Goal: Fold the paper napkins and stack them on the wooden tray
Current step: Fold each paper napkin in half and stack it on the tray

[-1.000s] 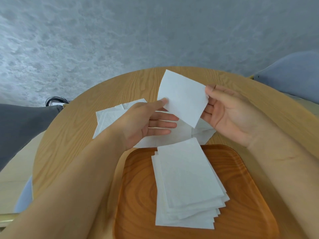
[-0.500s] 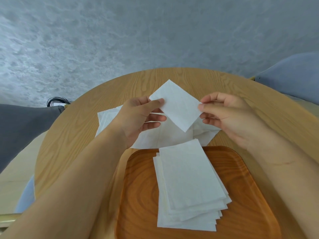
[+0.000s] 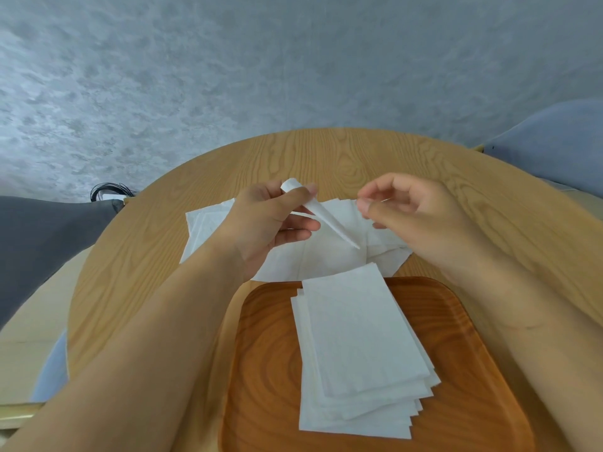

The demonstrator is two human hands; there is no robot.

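Head view shows me a round wooden table [image 3: 137, 256] with a wooden tray [image 3: 261, 370] at about 6 o'clock, close to the person. On the tray lies a stack of folded napkins [image 3: 359, 347], white and a bit fanned out, so I see many edges at its near end. I cannot count them for sure. The stack sits in the middle of the tray and its far end pokes just over the far rim.

Past the tray, toward 12 o'clock, a pile of unfolded napkins [image 3: 208, 226] lies flat on the table.

Above that pile, the left hand [image 3: 264, 223] holds 1 napkin [image 3: 323, 216]. The thumb and pointer finger pinch its top end, and the other fingers curl under it. I see this napkin edge-on, like a thin white strip slanting down toward 4 o'clock.

The right hand [image 3: 414, 216] is at about 2 o'clock from the tray, just beside the strip. Its fingers are loosely curled, with thumb and pointer tips close together. It looks blurry, and I cannot tell if it touches the napkin.
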